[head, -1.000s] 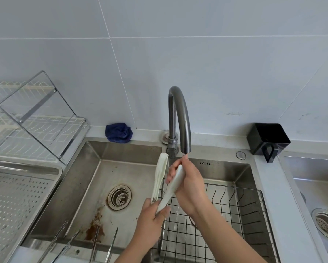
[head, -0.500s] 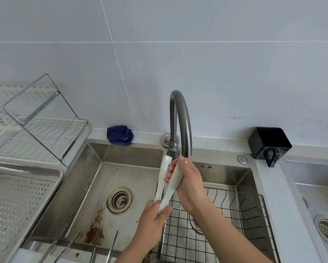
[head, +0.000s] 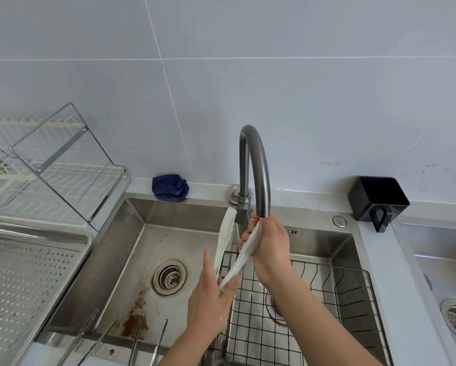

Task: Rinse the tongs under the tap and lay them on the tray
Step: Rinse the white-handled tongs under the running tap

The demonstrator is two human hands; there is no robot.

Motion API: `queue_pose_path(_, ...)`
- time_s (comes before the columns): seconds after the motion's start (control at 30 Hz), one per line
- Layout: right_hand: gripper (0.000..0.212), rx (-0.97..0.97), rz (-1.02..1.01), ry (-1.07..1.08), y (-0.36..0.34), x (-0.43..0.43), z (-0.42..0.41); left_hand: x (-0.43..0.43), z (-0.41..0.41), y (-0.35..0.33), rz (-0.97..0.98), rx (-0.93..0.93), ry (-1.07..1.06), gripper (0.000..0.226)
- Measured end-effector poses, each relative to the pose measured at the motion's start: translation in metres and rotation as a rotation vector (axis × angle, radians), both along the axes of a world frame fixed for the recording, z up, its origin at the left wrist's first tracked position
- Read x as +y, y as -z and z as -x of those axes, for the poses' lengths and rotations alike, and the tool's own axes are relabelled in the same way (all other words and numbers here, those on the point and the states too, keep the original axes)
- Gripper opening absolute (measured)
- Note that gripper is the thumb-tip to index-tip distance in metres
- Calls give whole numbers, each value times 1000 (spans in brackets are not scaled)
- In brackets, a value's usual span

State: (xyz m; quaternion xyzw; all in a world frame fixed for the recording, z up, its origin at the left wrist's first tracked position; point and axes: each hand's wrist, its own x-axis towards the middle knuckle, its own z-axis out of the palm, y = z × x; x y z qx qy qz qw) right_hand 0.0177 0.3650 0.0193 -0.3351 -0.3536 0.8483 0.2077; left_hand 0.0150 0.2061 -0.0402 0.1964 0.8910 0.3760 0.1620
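Note:
White tongs (head: 225, 235) stand nearly upright under the curved grey tap (head: 256, 165), arms spread in a V. My left hand (head: 213, 294) grips their joined lower end. My right hand (head: 270, 241) wraps round the right arm of the tongs just below the spout, where a thin stream of water runs. The perforated steel tray (head: 18, 286) lies to the left of the sink (head: 126, 249).
Two pairs of metal tongs (head: 89, 336) (head: 147, 342) lean in the sink's near edge. A black wire basket (head: 327, 307) fills the sink's right half. A wire dish rack (head: 50, 175), a blue cloth (head: 170, 187), a black holder (head: 377, 199) and a second sink (head: 448, 281) surround it.
The view tilted slightly, so everything sits lower in the frame. My right hand slid a little along the right arm of the tongs; the tongs' arms stay spread under the spout.

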Motion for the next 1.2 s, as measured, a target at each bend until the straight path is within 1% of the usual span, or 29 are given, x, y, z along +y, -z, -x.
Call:
queue_pose_path(0.03, 33, -49, -33, 6, -1, 1, 2, 1, -2, -1, 13, 12, 21, 97)
queue_pose_path(0.1, 45, -122, 71, -41, -8, 10, 5, 4, -8, -2, 21, 76, 54, 94)
queue_pose_path(0.17, 57, -104, 212, -132, -12, 20, 5, 5, -11, -3, 23, 116, 29, 89)
queue_pose_path(0.2, 60, -76, 257, -149, -13, 23, 4, 6, -9, -3, 23, 115, 7, 88)
queue_pose_path(0.23, 60, -53, 286, -148, -12, 23, 3, 6, -6, -3, 29, 109, 0, 87)
queue_pose_path(0.27, 55, -47, 267, -131, -9, 19, 2, 7, -3, -4, 38, 99, 7, 86)
queue_pose_path(0.3, 45, -56, 163, -103, -5, 13, 1, 8, 0, -5, 49, 89, 24, 83)
queue_pose_path(0.37, 15, -110, -215, -34, 1, -5, 1, 10, 1, -7, 86, 109, 61, 79)
queue_pose_path(0.4, 9, -141, -380, 5, 4, -11, 3, 11, -1, -7, 117, 136, 70, 79)
queue_pose_path(0.43, 10, -185, -484, 35, 6, -12, 6, 11, -5, -7, 139, 161, 74, 83)
queue_pose_path(0.47, 12, -227, -511, 35, 5, -9, 8, 12, -10, -6, 147, 177, 72, 89)
queue_pose_path(0.5, 17, -256, -463, 2, 3, -2, 9, 12, -16, -5, 135, 182, 70, 92)
queue_pose_path(0.53, 25, -267, -355, -56, 0, 7, 9, 13, -20, -4, 90, 157, 71, 90)
queue_pose_path(0.57, 33, -240, -194, -112, -1, 16, 9, 16, -22, -3, 10, 93, 74, 84)
queue_pose_path(0.63, 47, -66, 171, -164, -3, 25, 5, 20, -15, -3, -185, -91, 14, 70)
queue_pose_path(0.67, 51, 43, 281, -170, -2, 23, 4, 20, -8, -4, -243, -179, -25, 63)
queue_pose_path(0.7, 50, 140, 301, -179, 0, 18, 2, 20, -1, -3, -259, -243, -37, 57)
queue_pose_path(0.73, 45, 200, 258, -199, 2, 11, 0, 18, 4, -3, -255, -279, -33, 56)
queue_pose_path(0.8, 37, 188, 59, -267, 2, -3, -4, 14, 4, -1, -294, -369, -69, 60)
queue_pose_path(0.83, 36, 159, -51, -305, 1, -8, -5, 14, 3, 0, -328, -460, -125, 62)
queue_pose_path(0.9, 28, 144, -239, -353, 1, -13, -7, 16, -3, 3, -315, -608, -229, 64)
queue_pose_path(0.97, 19, 129, -429, -320, -3, -13, -7, 20, -10, 3, -296, -743, -293, 67)
queue_pose_path(1.0, 22, 96, -546, -299, -5, -12, -6, 22, -12, 1, -301, -789, -302, 70)
queue_pose_path(1.03, 23, 43, -708, -295, -7, -12, -6, 25, -14, 1, -324, -810, -296, 74)
queue_pose_path(1.07, 19, -42, -932, -316, -8, -13, -6, 27, -14, -1, -358, -820, -278, 77)
queue_pose_path(1.1, 23, -145, -1209, -362, -7, -13, -8, 29, -13, -3, -397, -833, -270, 78)
queue_pose_path(1.13, 37, -237, -1466, -428, -2, -14, -11, 31, -11, -7, -436, -846, -268, 79)
queue_pose_path(1.17, 51, -304, -1651, -482, 3, -13, -16, 34, -7, -10, -458, -854, -263, 80)
queue_pose_path(1.2, 58, -342, -1738, -495, 5, -12, -21, 37, -3, -12, -463, -856, -245, 82)
